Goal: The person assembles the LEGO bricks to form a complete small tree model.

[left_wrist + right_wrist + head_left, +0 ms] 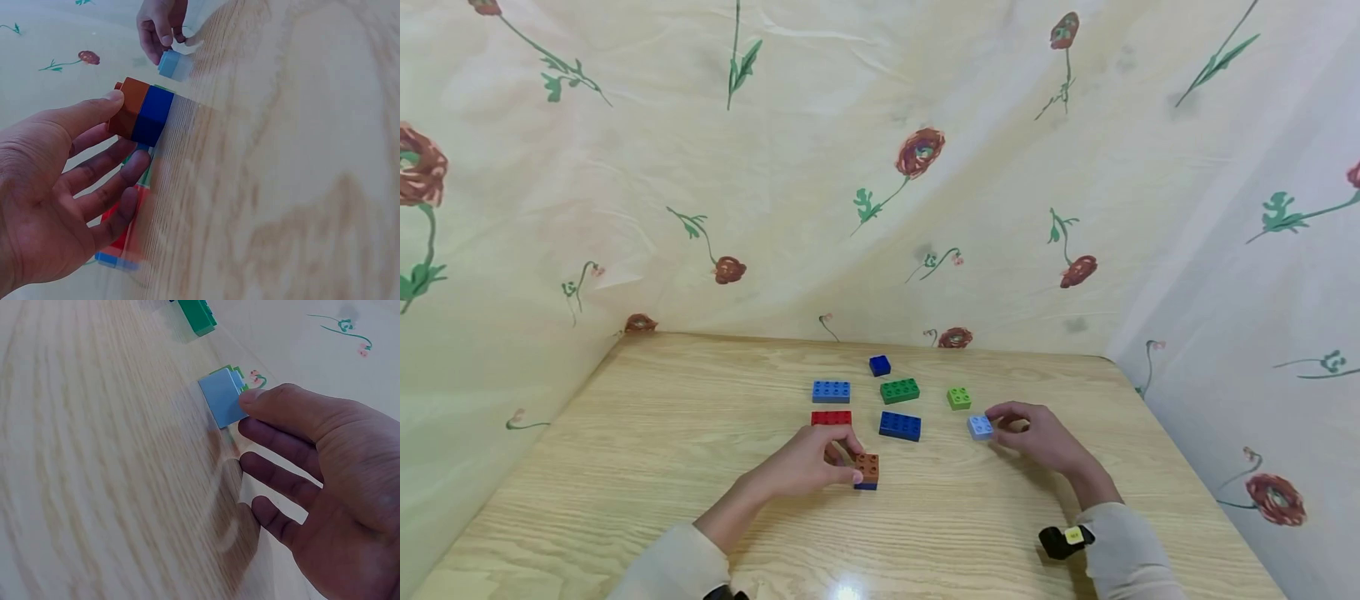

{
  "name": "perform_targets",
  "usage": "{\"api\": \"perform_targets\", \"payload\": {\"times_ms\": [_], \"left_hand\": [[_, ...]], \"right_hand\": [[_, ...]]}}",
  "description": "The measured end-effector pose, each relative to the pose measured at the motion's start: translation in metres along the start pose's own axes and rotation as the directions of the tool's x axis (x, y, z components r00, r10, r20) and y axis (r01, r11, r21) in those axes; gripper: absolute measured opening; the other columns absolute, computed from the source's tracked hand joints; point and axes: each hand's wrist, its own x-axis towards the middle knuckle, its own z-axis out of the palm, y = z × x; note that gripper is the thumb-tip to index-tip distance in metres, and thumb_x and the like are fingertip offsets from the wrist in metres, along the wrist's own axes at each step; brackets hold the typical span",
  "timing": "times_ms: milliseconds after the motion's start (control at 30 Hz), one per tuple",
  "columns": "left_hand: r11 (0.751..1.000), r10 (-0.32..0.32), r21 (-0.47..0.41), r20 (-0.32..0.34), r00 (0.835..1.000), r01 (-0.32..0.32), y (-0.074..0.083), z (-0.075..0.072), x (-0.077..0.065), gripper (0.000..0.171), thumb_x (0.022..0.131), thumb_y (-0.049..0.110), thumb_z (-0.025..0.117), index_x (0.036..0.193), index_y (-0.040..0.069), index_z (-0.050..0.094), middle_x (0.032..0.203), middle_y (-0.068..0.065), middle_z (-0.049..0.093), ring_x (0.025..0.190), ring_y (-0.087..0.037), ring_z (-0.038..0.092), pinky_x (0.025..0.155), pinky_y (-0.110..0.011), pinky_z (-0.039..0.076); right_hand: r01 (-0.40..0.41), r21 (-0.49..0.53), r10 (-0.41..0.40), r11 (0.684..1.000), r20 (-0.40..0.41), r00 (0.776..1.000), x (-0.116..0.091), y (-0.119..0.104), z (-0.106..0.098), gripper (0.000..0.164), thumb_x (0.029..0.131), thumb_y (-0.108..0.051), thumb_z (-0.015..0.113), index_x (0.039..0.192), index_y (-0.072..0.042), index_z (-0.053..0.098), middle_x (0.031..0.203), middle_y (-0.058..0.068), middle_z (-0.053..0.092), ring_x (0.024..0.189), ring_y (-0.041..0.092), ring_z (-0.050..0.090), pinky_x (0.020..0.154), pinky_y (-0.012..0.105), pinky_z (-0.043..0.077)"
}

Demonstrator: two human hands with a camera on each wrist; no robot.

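Observation:
My left hand (805, 463) pinches a brown toy brick (868, 463) between thumb and forefinger. This brown brick sits on top of a dark blue brick (153, 115) of the same footprint, their sides flush in the left wrist view. At the right, my other hand (1037, 438) has its thumb and forefinger on a small light blue brick (980, 427), gripping it at its right side. The other fingers of the right hand (337, 481) are spread apart below that brick. The forefinger's contact is partly hidden in the right wrist view.
Beyond the hands lie a red brick (831, 417) partly behind the left hand, a long dark blue brick (900, 426), a medium blue brick (831, 392), a green brick (899, 391), a lime brick (958, 398) and a small blue brick (880, 365). Flowered cloth (820, 167) borders the wooden table (662, 417).

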Motion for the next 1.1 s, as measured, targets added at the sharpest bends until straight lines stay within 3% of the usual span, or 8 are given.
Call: {"api": "perform_targets", "payload": {"times_ms": [267,500,867,1100], "left_hand": [[1.000,-0.001,-0.006,-0.002,1.000,0.001,-0.001,0.000,0.001,0.022,0.089,0.027,0.083,0.106,0.022,0.070,0.110,0.004,0.070,0.095,-0.015,0.066,0.080,-0.029,0.057],[1.000,0.011,-0.005,-0.001,1.000,-0.011,-0.002,0.000,0.001,0.021,0.089,0.026,0.083,0.105,0.022,0.070,0.108,0.003,0.070,0.094,-0.015,0.066,0.080,-0.029,0.057],[1.000,0.014,-0.001,-0.006,1.000,-0.014,-0.003,-0.001,0.000,0.021,0.090,0.025,0.082,0.106,0.021,0.069,0.109,0.003,0.070,0.095,-0.015,0.066,0.080,-0.028,0.057],[1.000,0.020,0.002,-0.010,1.000,-0.020,-0.004,-0.002,-0.001,0.022,0.090,0.025,0.082,0.108,0.022,0.069,0.111,0.003,0.070,0.096,-0.014,0.067,0.081,-0.026,0.057]], "right_hand": [[-0.005,-0.012,0.005,1.000,0.018,1.000,0.003,-0.001,0.001,0.035,0.094,-0.019,0.075,0.127,-0.009,0.069,0.124,0.010,0.071,0.109,0.024,0.061,0.089,0.037,0.052],[-0.045,-0.023,0.046,0.999,0.015,0.999,0.007,-0.003,0.005,0.034,0.092,-0.022,0.078,0.123,-0.011,0.070,0.112,0.009,0.068,0.101,0.022,0.060,0.084,0.034,0.049],[0.008,-0.105,-0.007,0.994,0.008,1.000,0.011,-0.008,0.011,0.032,0.091,-0.021,0.079,0.120,-0.009,0.072,0.101,0.004,0.069,0.092,0.018,0.059,0.078,0.026,0.049],[-0.005,-0.083,0.003,0.997,-0.028,1.000,0.009,-0.013,0.015,0.029,0.091,-0.023,0.079,0.116,-0.010,0.073,0.104,0.005,0.071,0.094,0.018,0.063,0.078,0.028,0.052]]}}
